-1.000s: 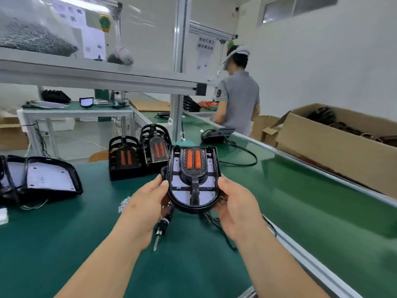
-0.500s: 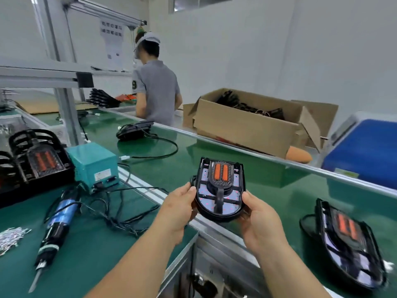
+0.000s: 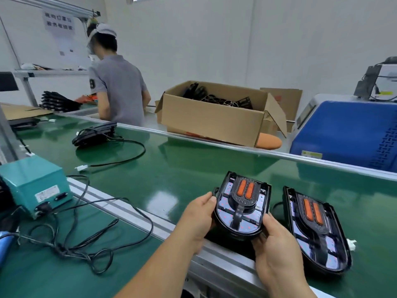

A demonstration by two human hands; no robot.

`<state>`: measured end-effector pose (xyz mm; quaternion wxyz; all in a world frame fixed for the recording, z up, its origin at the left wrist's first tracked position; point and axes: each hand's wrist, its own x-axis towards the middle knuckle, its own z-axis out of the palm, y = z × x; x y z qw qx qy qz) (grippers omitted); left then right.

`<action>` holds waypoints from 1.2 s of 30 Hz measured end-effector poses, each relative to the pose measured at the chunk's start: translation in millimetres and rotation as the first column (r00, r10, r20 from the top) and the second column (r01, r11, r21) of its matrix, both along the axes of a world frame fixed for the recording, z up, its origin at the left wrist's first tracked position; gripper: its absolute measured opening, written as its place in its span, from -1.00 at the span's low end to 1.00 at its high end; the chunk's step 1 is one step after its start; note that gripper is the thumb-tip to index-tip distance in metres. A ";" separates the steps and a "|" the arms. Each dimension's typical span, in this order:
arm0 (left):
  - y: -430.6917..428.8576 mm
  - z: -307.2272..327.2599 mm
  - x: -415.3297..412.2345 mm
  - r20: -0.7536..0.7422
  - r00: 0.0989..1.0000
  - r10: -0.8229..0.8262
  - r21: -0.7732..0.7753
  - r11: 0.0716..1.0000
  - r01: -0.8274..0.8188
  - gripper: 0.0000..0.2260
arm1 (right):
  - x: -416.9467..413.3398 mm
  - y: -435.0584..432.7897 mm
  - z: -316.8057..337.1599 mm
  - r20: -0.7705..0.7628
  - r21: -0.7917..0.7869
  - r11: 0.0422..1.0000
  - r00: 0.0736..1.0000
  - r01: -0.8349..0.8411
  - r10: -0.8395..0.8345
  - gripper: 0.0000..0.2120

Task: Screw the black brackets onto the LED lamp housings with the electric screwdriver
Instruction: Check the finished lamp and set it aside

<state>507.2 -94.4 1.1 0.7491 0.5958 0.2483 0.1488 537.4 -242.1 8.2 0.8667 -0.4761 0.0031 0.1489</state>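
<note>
Head view: a second housing (image 3: 315, 231) lies on the green belt (image 3: 193, 168) just beside the held unit; cables (image 3: 64, 251) sprawl to the left. The left hand (image 3: 198, 216) and right hand (image 3: 272, 248) grip the lamp housing (image 3: 241, 208) by its edges above the belt rail, black bracket (image 3: 238, 215) facing up.

Digit 8 on grey shirt sleeve (image 3: 92, 83), far worker. Wall sign (image 3: 58, 20) far left: Chinese characters, blurred. Teal box label (image 3: 46, 195) near left: illegible.

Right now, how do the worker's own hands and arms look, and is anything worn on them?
The left hand and the right hand are bare: no gloves, no ring or watch visible. Both forearms are uncovered; no sleeve is in view.
</note>
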 end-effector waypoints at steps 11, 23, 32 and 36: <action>-0.7 -9.6 4.2 -0.021 0.999 -0.032 -0.039 0.999 0.031 -0.66 | -4.1 9.4 -11.3 0.083 -0.327 0.945 0.996 -0.012 0.041 -0.69; -8.2 -3.0 0.4 -0.075 0.994 -0.081 0.145 0.985 0.091 -0.55 | -26.6 7.8 0.4 0.256 -0.757 0.634 0.965 0.161 0.061 -0.32; -15.6 7.7 -3.6 -0.080 0.996 -0.035 0.243 0.969 0.054 -0.43 | -40.4 19.8 9.3 0.444 -0.781 0.553 0.881 0.291 0.163 -0.14; 0.9 22.5 -17.5 -0.078 0.985 0.152 0.217 0.967 -0.132 -0.51 | -43.4 30.9 19.2 0.526 -0.740 0.599 0.818 0.305 0.233 -0.14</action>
